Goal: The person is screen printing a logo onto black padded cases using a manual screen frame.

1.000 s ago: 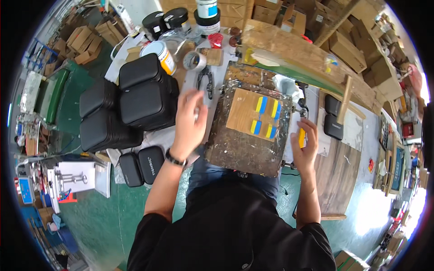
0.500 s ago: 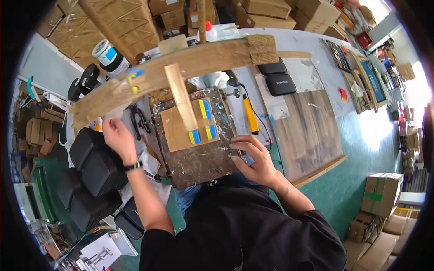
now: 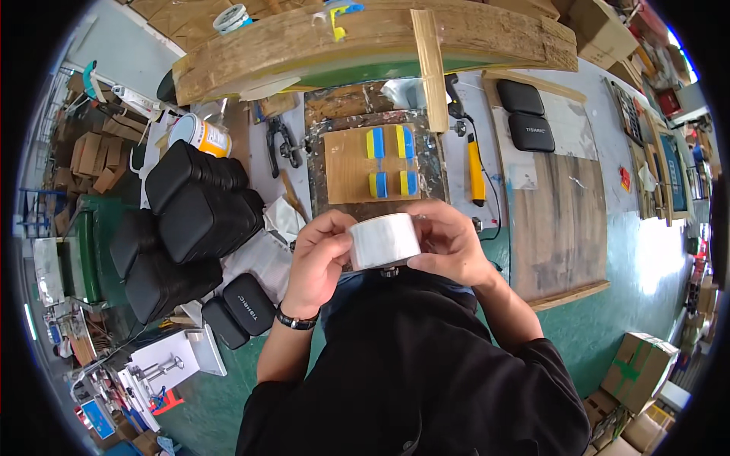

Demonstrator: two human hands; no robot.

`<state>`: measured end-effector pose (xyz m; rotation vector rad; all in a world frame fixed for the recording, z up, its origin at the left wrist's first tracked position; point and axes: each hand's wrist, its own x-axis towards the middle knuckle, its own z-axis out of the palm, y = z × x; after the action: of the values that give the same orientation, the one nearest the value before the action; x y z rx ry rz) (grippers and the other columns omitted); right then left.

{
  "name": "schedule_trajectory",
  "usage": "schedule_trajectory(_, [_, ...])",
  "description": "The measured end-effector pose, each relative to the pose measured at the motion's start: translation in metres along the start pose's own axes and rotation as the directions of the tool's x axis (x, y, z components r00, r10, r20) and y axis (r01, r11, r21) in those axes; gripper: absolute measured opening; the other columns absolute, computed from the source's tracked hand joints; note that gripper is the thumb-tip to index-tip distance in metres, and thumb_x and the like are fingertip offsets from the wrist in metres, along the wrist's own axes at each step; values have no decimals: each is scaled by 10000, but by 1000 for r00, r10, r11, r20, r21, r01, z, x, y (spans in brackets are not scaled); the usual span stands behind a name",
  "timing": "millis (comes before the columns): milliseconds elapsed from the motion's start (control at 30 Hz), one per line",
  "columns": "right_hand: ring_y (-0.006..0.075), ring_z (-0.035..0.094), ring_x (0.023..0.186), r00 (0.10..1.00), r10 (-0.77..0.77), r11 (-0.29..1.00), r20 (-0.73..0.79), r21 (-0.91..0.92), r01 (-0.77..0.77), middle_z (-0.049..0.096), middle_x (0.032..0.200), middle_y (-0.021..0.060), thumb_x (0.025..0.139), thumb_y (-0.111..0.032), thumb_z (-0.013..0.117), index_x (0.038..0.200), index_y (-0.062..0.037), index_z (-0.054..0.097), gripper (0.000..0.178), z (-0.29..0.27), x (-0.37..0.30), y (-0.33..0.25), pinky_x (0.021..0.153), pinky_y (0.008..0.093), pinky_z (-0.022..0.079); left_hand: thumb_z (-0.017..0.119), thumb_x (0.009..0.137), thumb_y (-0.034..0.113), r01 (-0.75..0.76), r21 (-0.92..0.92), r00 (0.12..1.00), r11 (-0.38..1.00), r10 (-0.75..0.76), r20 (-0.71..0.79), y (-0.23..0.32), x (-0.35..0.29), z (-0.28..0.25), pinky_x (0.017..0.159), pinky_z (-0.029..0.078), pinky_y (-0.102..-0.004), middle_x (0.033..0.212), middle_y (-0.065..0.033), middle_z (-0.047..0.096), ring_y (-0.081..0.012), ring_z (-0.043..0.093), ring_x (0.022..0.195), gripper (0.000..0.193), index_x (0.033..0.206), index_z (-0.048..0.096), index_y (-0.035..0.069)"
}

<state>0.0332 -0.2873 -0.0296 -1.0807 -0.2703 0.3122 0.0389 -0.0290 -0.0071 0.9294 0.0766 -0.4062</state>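
A roll of whitish tape (image 3: 386,242) is held in front of my body, its broad outer face toward me. My left hand (image 3: 315,262) grips its left side with the thumb and fingers. On the other side, my right hand (image 3: 455,247) has its thumb at the lower edge and its fingers curled behind the roll. Just beyond the roll lies a brown board (image 3: 346,167) bearing several small blue-and-yellow blocks (image 3: 378,185). The board rests on a paint-stained platform (image 3: 435,178), whose near part is hidden by my hands.
A wooden beam (image 3: 365,38) spans above the platform, with a wooden strip (image 3: 430,72) hanging from it. Black cases (image 3: 198,220) are stacked at left, near a labelled can (image 3: 201,137). A yellow-handled tool (image 3: 476,171) and wooden panel (image 3: 559,228) lie at right.
My left hand has come from beside the black cases to the middle. My right hand has left the platform's edge. Both now hold the tape roll, and the view has shifted.
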Motion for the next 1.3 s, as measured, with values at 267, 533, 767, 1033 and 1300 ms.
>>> schedule_trajectory(267, [143,583,889,982,-176,877,60,-444,185,623,1354,117,827,63,851,1442,-6,673,644,-3,-7,-25,748,249,495,668,942,-27,-190,347,978,919,145,151,11,11,16,730,422,-201,1042,-49,690,-94,536,804,207,1137,739,-23])
schedule_trajectory(533, [134,575,853,949,-280,515,144,-811,275,649,1325,122,818,54,835,1363,-11,724,560,12,-1,-43,713,236,477,706,901,0,-217,704,975,676,111,194,15,13,35,720,409,-220,1042,-40,674,-105,521,802,165,1061,743,-10])
schedule_trajectory(767, [148,597,859,997,-25,853,-78,-522,-20,682,1267,107,824,50,832,1362,-16,740,549,1,5,-47,700,257,503,690,880,-10,-115,100,981,988,97,166,-6,22,9,748,419,-245,1030,-36,670,-116,517,811,165,1039,728,10])
schedule_trajectory(1033, [151,601,855,991,-125,924,56,-356,137,681,1246,93,810,18,879,1406,-15,718,619,-12,3,-32,688,271,512,680,887,-1,34,128,982,991,-57,179,-3,29,8,758,412,-244,974,-27,659,-110,513,814,122,1004,706,26])
schedule_trajectory(1300, [145,585,847,953,-239,497,184,-820,283,672,1245,95,781,-34,949,1409,-7,715,671,1,6,-50,682,253,487,713,915,35,-104,586,986,804,7,166,1,29,21,740,397,-227,952,-20,639,-101,502,800,93,1005,696,23])
